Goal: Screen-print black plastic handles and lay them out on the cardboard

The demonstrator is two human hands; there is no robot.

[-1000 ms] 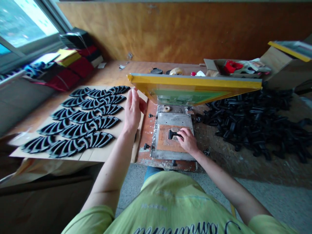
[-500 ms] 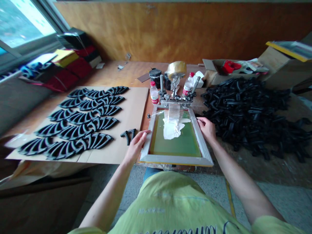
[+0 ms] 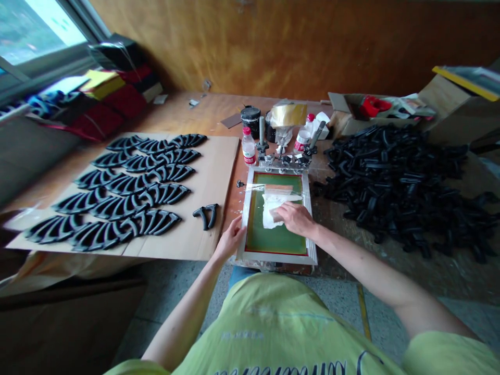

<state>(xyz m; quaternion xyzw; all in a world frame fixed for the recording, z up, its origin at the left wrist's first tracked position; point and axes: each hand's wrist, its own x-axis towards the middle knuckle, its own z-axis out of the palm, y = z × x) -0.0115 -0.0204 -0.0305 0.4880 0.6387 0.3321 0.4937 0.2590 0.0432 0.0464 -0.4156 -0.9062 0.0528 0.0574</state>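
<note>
A silkscreen (image 3: pixel 278 237) with a metal frame lies on the table in front of me, with green mesh and a red inner border. My left hand (image 3: pixel 233 235) grips the frame's left edge with bent fingers. White ink (image 3: pixel 271 216) is spread over the middle of the mesh. Over it my right hand (image 3: pixel 296 217) is closed on a small flat squeegee (image 3: pixel 275 214), mostly hidden by the fingers. Clear tape (image 3: pixel 255 186) crosses the mesh farther back. Behind, a metal hinge clamp (image 3: pixel 283 162) holds the far end of the frame. What lies under the screen is hidden.
Rows of black curved plastic parts (image 3: pixel 133 187) lie on cardboard (image 3: pixel 213 156) at left, with one black part (image 3: pixel 205 216) apart. A black heap of parts (image 3: pixel 402 182) covers the right. Behind stand bottles (image 3: pixel 248 146), a black tub (image 3: pixel 250 121), a tape roll (image 3: pixel 288 114) and a box (image 3: pixel 339 107).
The screen's near end has come down. My right hand has left the frame's right edge and moved left over the white ink, closing on the squeegee. My left hand stays at the left edge, slightly lower.
</note>
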